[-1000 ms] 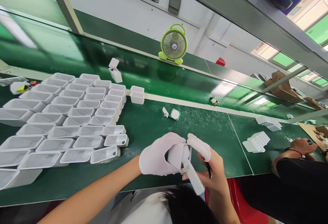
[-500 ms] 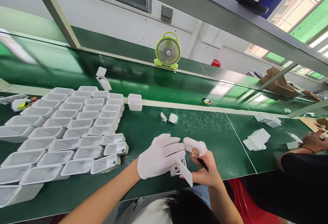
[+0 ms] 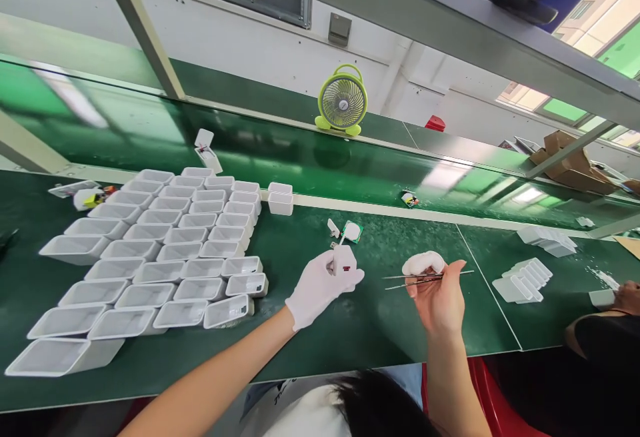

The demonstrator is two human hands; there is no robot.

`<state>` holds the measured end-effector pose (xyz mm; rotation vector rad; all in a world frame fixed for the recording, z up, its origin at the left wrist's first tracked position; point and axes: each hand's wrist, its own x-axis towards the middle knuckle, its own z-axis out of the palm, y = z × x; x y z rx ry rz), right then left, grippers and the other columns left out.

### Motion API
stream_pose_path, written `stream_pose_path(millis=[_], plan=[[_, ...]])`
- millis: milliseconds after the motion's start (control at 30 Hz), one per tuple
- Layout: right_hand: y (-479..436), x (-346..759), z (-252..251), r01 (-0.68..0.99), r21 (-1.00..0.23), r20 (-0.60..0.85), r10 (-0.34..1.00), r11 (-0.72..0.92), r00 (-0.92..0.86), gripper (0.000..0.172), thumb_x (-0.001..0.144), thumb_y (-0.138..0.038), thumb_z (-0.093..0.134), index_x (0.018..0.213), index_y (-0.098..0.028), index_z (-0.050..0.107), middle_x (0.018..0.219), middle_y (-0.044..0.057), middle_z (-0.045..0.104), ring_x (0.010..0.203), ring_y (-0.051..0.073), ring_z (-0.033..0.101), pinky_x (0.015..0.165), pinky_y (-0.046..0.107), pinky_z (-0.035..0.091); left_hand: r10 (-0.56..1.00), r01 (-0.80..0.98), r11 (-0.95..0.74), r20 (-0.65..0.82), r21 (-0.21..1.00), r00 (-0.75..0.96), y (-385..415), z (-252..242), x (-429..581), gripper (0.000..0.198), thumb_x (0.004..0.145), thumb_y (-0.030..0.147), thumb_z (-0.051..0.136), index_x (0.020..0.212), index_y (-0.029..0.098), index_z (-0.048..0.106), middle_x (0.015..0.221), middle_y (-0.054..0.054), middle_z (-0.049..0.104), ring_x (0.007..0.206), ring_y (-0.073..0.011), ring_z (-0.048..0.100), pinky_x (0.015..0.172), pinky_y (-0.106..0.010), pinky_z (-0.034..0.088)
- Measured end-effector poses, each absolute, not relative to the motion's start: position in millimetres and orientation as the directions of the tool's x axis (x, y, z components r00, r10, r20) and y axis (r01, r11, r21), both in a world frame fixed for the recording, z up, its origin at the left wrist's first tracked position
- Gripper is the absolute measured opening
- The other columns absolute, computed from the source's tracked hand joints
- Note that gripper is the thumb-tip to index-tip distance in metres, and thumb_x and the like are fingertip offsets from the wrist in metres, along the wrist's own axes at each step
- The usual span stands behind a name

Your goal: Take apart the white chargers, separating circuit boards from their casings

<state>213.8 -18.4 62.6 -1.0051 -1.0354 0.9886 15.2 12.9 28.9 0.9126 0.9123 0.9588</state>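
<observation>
My left hand (image 3: 316, 292), in a white glove, grips a small white plastic housing (image 3: 345, 261) with a small dark red slot on its face. To the right, my right hand (image 3: 443, 304) holds metal tweezers (image 3: 423, 280), tips pointing left; white covering wraps some of its fingers. The tweezers are apart from the housing. Just behind the left hand lies a green circuit board (image 3: 353, 232) topped by a white rounded piece, with a small white part (image 3: 333, 227) beside it. Many open white plastic boxes (image 3: 170, 270) stand in rows to the left.
A green fan (image 3: 343, 100) stands at the back. One opened white unit (image 3: 207, 150) and a small electronic assembly (image 3: 409, 198) lie on the far strip. Stacked white parts (image 3: 523, 280) sit to the right, near another person's arm (image 3: 603, 327). A metal shelf beam (image 3: 425, 17) crosses overhead.
My hands have moved apart. The left has turned the housing up and away, while the right has drawn off to the right with the tweezers. The camera view has shifted slightly left.
</observation>
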Motion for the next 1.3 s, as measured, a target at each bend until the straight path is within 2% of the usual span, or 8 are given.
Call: stream_pose_path(millis=[133, 200, 367, 533, 633, 833, 1133, 1300], plan=[[-31, 189, 66, 0.023, -0.952, 0.305, 0.946, 0.304, 0.111, 0.010, 0.089, -0.035, 0.078, 0.090, -0.025, 0.076, 0.090, 0.001, 0.078, 0.062, 0.013, 0.073, 0.055, 0.023, 0.060, 0.937, -0.261, 0.318, -0.260, 0.911, 0.233, 14, 26, 17, 0.034, 0.064, 0.037, 0.080, 0.069, 0.019, 0.052, 0.066, 0.005, 0.051, 0.059, -0.0088, 0.049, 0.055, -0.023, 0.043], [-34, 180, 65, 0.190, -0.899, 0.409, 0.911, 0.394, 0.050, 0.003, 0.091, -0.025, 0.075, 0.093, -0.025, 0.076, 0.092, 0.003, 0.079, 0.074, 0.017, 0.077, 0.066, 0.028, 0.064, 0.938, -0.247, 0.324, -0.277, 0.913, 0.208, 15, 25, 17, 0.035, 0.062, 0.040, 0.080, 0.070, 0.019, 0.054, 0.065, 0.004, 0.054, 0.059, -0.0103, 0.052, 0.056, -0.024, 0.045], [-30, 172, 61, 0.535, -0.580, 0.651, 0.744, 0.614, -0.150, 0.020, 0.092, -0.009, 0.067, 0.102, -0.025, 0.074, 0.092, 0.003, 0.080, 0.081, 0.018, 0.076, 0.072, 0.030, 0.063, 0.945, -0.153, 0.316, -0.296, 0.936, 0.137, 17, 22, 17, 0.028, 0.062, 0.035, 0.079, 0.068, 0.019, 0.056, 0.062, 0.005, 0.056, 0.058, -0.0113, 0.054, 0.053, -0.023, 0.044], [-27, 168, 63, 0.636, -0.387, 0.700, 0.661, 0.668, -0.269, 0.025, 0.091, -0.005, 0.066, 0.106, -0.025, 0.071, 0.091, 0.002, 0.080, 0.074, 0.016, 0.073, 0.066, 0.028, 0.060, 0.957, -0.019, 0.278, -0.276, 0.960, 0.091, 17, 23, 17, 0.015, 0.066, 0.026, 0.071, 0.064, 0.020, 0.057, 0.059, 0.006, 0.057, 0.057, -0.0108, 0.052, 0.051, -0.021, 0.041], [-26, 167, 63, 0.654, -0.342, 0.712, 0.641, 0.675, -0.289, 0.027, 0.092, -0.005, 0.065, 0.110, -0.025, 0.070, 0.089, 0.002, 0.080, 0.072, 0.017, 0.073, 0.065, 0.029, 0.060, 0.968, 0.040, 0.230, -0.233, 0.972, 0.088, 18, 25, 15, 0.010, 0.067, 0.020, 0.067, 0.062, 0.020, 0.058, 0.056, 0.007, 0.057, 0.056, -0.0100, 0.049, 0.051, -0.020, 0.038], [-28, 162, 64, 0.671, -0.352, 0.696, 0.662, 0.652, -0.278, 0.032, 0.092, -0.006, 0.064, 0.114, -0.030, 0.069, 0.088, 0.001, 0.079, 0.070, 0.019, 0.072, 0.062, 0.031, 0.059, 0.982, 0.080, 0.166, -0.172, 0.983, 0.080, 18, 26, 14, 0.010, 0.067, 0.017, 0.070, 0.064, 0.020, 0.061, 0.061, 0.006, 0.062, 0.062, -0.0118, 0.055, 0.057, -0.021, 0.042], [-31, 155, 68, 0.653, -0.497, 0.662, 0.736, 0.572, -0.141, 0.028, 0.091, -0.009, 0.066, 0.106, -0.031, 0.073, 0.085, 0.001, 0.078, 0.071, 0.021, 0.072, 0.062, 0.035, 0.058, 0.971, 0.018, 0.217, -0.218, 0.976, 0.094, 18, 22, 13, 0.017, 0.068, 0.028, 0.079, 0.071, 0.020, 0.064, 0.065, 0.003, 0.066, 0.060, -0.0141, 0.062, 0.056, -0.023, 0.048], [-34, 160, 69, 0.564, -0.628, 0.628, 0.777, 0.536, -0.039, 0.026, 0.089, -0.011, 0.069, 0.104, -0.031, 0.075, 0.092, 0.002, 0.079, 0.081, 0.024, 0.074, 0.072, 0.038, 0.060, 0.970, -0.032, 0.233, -0.230, 0.972, 0.083, 19, 24, 11, 0.026, 0.068, 0.035, 0.081, 0.069, 0.020, 0.060, 0.063, 0.003, 0.064, 0.059, -0.0146, 0.062, 0.054, -0.024, 0.048]])
